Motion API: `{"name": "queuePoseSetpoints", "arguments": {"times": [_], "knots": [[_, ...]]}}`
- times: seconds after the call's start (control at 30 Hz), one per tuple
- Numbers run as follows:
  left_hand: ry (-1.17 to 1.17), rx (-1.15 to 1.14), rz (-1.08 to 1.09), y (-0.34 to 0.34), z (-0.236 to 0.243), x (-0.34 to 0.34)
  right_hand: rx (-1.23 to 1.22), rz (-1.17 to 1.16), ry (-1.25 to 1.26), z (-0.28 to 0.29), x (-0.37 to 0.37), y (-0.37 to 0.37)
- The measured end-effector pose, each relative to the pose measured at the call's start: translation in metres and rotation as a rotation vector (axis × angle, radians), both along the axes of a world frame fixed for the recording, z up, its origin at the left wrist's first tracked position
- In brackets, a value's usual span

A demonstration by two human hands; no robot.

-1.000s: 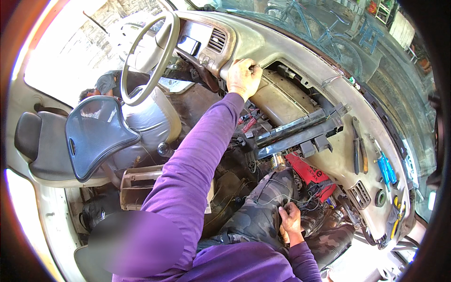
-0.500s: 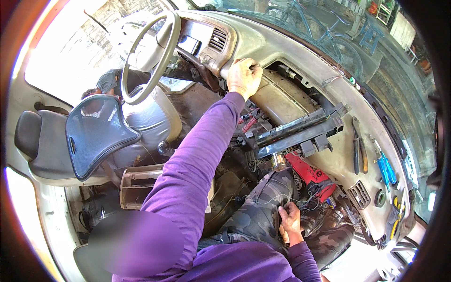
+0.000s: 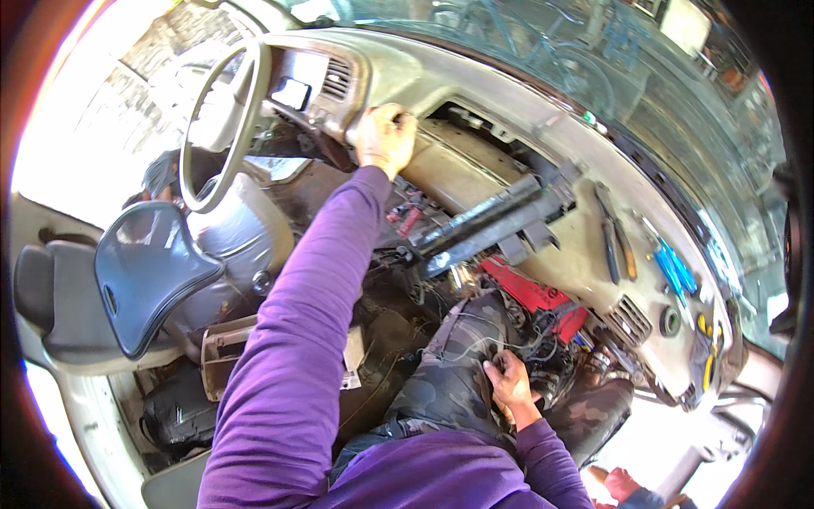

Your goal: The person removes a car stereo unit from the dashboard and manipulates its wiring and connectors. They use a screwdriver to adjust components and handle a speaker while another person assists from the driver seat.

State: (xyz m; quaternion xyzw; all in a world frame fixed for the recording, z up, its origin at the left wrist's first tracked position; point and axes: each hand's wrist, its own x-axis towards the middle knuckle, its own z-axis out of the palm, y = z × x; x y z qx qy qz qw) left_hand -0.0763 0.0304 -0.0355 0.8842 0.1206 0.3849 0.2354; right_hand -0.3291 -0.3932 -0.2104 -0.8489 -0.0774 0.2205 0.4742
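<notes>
My left arm, in a purple sleeve, stretches across to the dashboard (image 3: 398,64). My left hand (image 3: 386,140) is closed at the dashboard's edge, beside the open cavity (image 3: 479,127); whatever it may grip is hidden. Low over my camouflage-trousered leg, my right hand (image 3: 511,386) has its fingers curled together near thin loose wires (image 3: 475,318). I cannot make out what is in them. Between my hands, a long black plastic housing (image 3: 483,225) lies slantwise against the dashboard. A red bag or cloth (image 3: 534,293) sits under its near side.
Pliers (image 3: 612,233), blue-handled screwdrivers (image 3: 674,267) and a tape roll (image 3: 670,320) lie on the right of the dashboard. The steering wheel (image 3: 227,127), mesh backrest (image 3: 157,271) and a beige plastic frame (image 3: 222,356) are at left. Another person's hand (image 3: 623,483) shows at lower right.
The view has shifted, so the cab appears farther left. My left hand stays at the same dashboard edge, my right hand over my leg. Another person's hand has come into view at lower right.
</notes>
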Motion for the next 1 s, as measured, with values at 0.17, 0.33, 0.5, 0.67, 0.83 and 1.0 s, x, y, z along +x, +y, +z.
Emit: {"name": "queuePoseSetpoints", "arguments": {"times": [0.17,0.33,0.5,0.67,0.83,1.0], "knots": [[0.046,-0.036,0.017,-0.003,0.006,-0.001,-0.208,-0.025,-0.342,0.056,-0.011,-0.006],[0.061,0.184,0.197,0.023,-0.016,0.014,-0.153,-0.370,-0.710,0.115,-0.017,-0.044],[0.231,0.188,0.057,0.026,-0.025,0.007,-0.231,-0.703,-0.757,0.166,-0.025,-0.108],[0.363,-0.404,-0.338,0.022,0.024,-0.054,-0.266,-0.917,-0.989,0.213,-0.005,-0.172],[0.642,-0.308,-0.647,-0.034,0.090,-0.163,-0.128,-0.874,-1.045,0.240,0.039,-0.195],[0.760,-0.269,-0.687,-0.067,0.097,-0.223,-0.196,-0.757,-0.991,0.249,0.059,-0.174]]}}
